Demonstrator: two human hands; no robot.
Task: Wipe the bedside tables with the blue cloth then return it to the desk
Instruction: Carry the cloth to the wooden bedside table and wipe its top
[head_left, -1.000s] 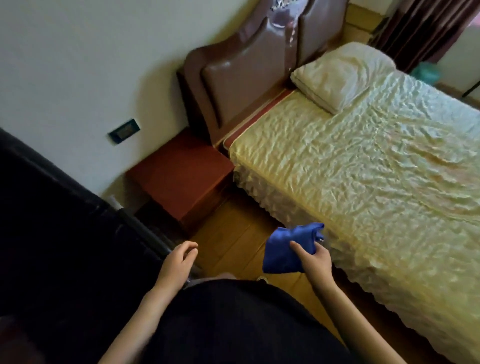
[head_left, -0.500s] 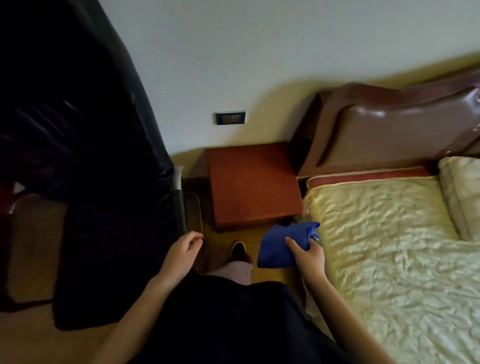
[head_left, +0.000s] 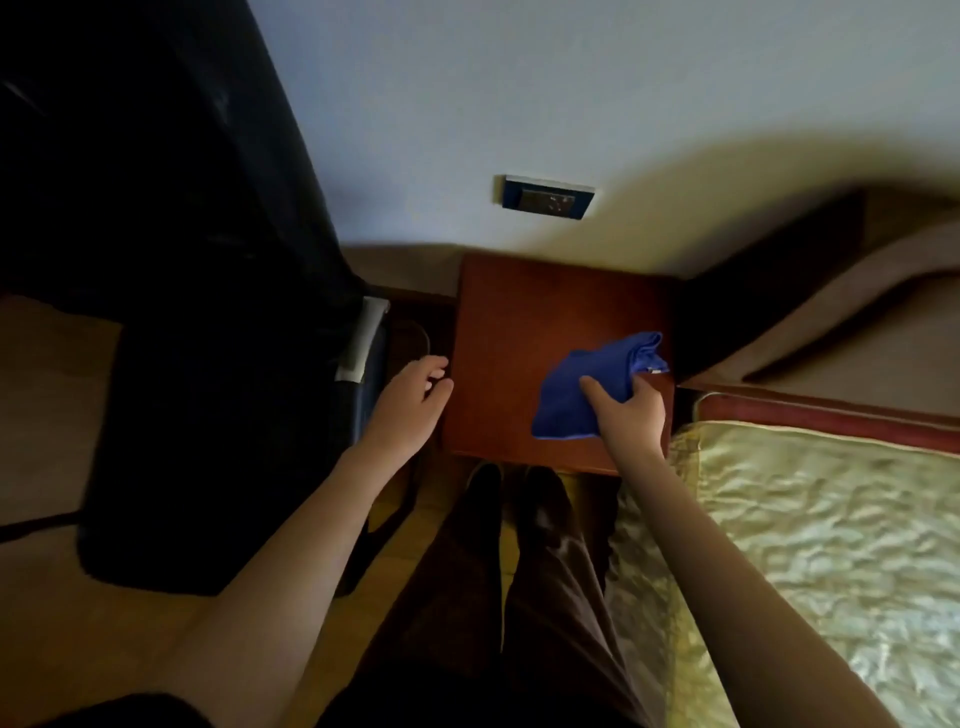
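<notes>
A reddish-brown bedside table (head_left: 519, 322) stands against the wall straight ahead of me, between a black chair and the bed. My right hand (head_left: 631, 415) grips a crumpled blue cloth (head_left: 587, 389) over the table's right front part; whether the cloth touches the top I cannot tell. My left hand (head_left: 410, 400) hovers at the table's left edge with fingers loosely curled and nothing in it.
A black leather chair (head_left: 197, 312) fills the left side, close to the table. The bed with a cream quilted cover (head_left: 831, 545) and dark padded headboard (head_left: 805, 301) lies to the right. A wall socket (head_left: 548, 197) sits above the table. My feet stand just before the table.
I have stepped up to the bedside table and look straight down on it. My right hand carried the blue cloth forward over the tabletop; my left hand reached toward its left edge.
</notes>
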